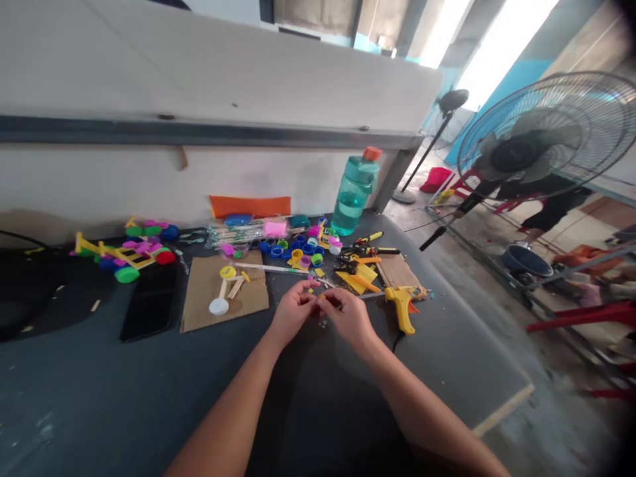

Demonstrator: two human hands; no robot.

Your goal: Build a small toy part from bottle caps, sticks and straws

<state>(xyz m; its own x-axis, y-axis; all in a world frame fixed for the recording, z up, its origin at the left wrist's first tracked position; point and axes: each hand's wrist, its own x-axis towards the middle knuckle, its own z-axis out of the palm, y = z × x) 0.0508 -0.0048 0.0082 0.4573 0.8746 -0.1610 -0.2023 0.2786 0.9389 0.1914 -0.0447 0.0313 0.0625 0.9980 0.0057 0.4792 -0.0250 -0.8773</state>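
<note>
While both hands are held above the middle of the dark tabletop (pixel 457 371), their fingertips are set together, with thumbs and forefingers drawn in; whether a small part is pinched by the left hand (pixel 293 311) or by the right hand (pixel 350 319) cannot be told, the contact point being hidden. To the left of the hands, a cardboard sheet (pixel 195 315) is occupied by a yellow cap (pixel 227 271) and a white cap (pixel 218 306), bridged by a pale stick (pixel 222 288); this piece is judged to be only partly built. Toward the far left corner of the surface, several multicoloured cap assemblies (pixel 127 274) with yellow framing are grouped, and these are judged to be further advanced. Between the hands and the far edge, loose bottle caps (pixel 297 255) are clustered, apparently left unjoined. Toward the right edge, a yellow hot-glue gun (pixel 400 308) is laid down unheld, while near the far edge a teal water bottle (pixel 350 199) is stood upright.
</note>
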